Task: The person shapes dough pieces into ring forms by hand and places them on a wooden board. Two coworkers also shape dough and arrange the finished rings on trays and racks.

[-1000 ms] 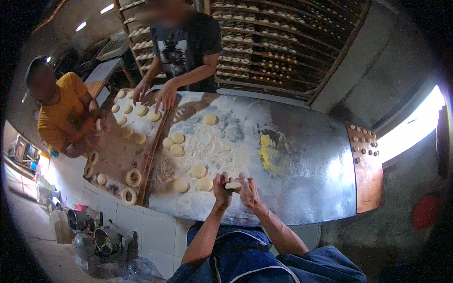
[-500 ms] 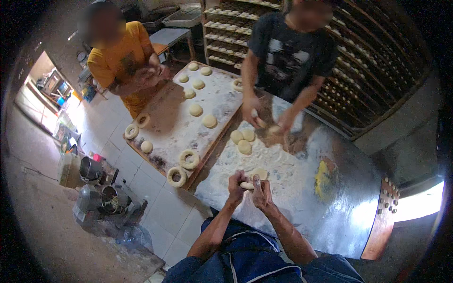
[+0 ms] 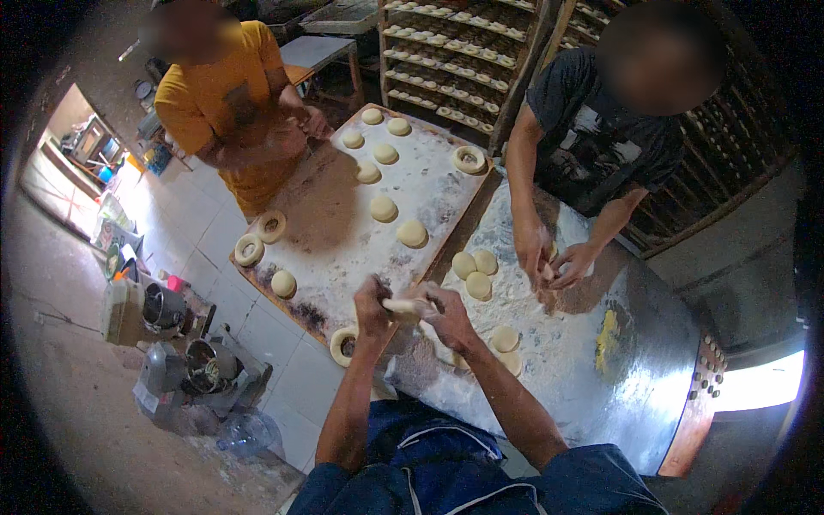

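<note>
Floury table, R of wooden board. Gripping w/ L hand & R hand, one per end, over board's R edge nr its close end: dough pc, pale, longish edge-on, bit blurred.

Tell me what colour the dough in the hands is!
Pale cream; the dough shows best in the head view.
</note>
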`<act>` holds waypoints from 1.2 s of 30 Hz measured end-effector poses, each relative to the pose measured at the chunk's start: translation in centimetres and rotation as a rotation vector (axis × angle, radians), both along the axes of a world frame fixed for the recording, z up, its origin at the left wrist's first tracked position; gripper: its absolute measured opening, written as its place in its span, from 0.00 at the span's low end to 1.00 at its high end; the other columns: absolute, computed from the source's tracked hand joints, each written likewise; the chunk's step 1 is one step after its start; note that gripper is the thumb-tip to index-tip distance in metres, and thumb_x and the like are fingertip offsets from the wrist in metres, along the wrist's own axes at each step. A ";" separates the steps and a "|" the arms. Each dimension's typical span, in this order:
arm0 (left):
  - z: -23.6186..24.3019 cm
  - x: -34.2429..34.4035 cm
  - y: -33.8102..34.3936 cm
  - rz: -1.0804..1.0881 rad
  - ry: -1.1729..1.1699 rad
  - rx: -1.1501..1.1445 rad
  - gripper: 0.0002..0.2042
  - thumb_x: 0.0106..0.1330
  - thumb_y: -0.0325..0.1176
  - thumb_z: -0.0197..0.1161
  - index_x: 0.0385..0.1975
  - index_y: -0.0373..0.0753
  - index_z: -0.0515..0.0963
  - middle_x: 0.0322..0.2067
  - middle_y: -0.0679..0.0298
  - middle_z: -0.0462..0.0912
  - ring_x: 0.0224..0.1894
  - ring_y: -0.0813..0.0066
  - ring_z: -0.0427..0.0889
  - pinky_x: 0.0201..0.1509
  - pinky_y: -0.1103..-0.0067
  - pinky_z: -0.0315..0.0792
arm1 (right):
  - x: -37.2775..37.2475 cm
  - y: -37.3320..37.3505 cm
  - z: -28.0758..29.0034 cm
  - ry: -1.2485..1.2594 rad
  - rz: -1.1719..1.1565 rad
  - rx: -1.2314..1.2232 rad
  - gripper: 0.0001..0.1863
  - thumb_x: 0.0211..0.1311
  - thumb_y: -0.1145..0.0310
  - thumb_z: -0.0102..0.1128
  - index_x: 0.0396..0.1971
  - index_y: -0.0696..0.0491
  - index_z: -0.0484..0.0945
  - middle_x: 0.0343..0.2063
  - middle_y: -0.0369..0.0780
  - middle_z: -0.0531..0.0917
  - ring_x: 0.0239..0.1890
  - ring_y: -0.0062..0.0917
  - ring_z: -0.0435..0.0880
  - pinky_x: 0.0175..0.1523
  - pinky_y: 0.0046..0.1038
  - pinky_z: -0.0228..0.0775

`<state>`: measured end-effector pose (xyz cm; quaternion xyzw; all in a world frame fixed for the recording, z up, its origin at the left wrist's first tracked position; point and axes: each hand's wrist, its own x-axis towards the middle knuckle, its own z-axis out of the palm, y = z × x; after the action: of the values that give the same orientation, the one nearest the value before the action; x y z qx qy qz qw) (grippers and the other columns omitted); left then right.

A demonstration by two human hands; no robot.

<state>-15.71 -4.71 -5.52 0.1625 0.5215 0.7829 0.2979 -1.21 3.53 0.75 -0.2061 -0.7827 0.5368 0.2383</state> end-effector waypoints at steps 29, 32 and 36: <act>5.3 24.9 1.0 -0.731 0.301 -0.227 0.15 0.68 0.30 0.59 0.51 0.30 0.74 0.43 0.57 0.82 0.44 0.74 0.80 0.49 0.78 0.76 | 25.1 -0.8 2.0 -0.117 -0.527 -0.345 0.29 0.48 0.78 0.69 0.48 0.55 0.62 0.34 0.45 0.80 0.38 0.27 0.82 0.41 0.28 0.77; 5.6 26.7 0.9 -0.780 0.274 -0.211 0.15 0.67 0.29 0.60 0.51 0.32 0.74 0.42 0.59 0.81 0.45 0.75 0.79 0.48 0.78 0.76 | 27.5 -1.4 2.5 -0.096 -0.474 -0.336 0.30 0.47 0.79 0.66 0.51 0.55 0.61 0.35 0.45 0.81 0.39 0.26 0.81 0.43 0.27 0.75; 5.1 29.3 0.8 -0.783 -0.147 -0.050 0.18 0.64 0.24 0.62 0.54 0.36 0.69 0.43 0.58 0.79 0.46 0.74 0.79 0.50 0.77 0.75 | 31.1 -1.0 4.6 -0.004 -0.147 -0.608 0.31 0.48 0.80 0.63 0.54 0.55 0.62 0.37 0.42 0.81 0.40 0.25 0.80 0.45 0.28 0.72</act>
<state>13.64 -3.91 -0.45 0.2850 0.4165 0.6067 0.6142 29.93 2.52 5.30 -0.3250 -0.5698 0.7272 0.2025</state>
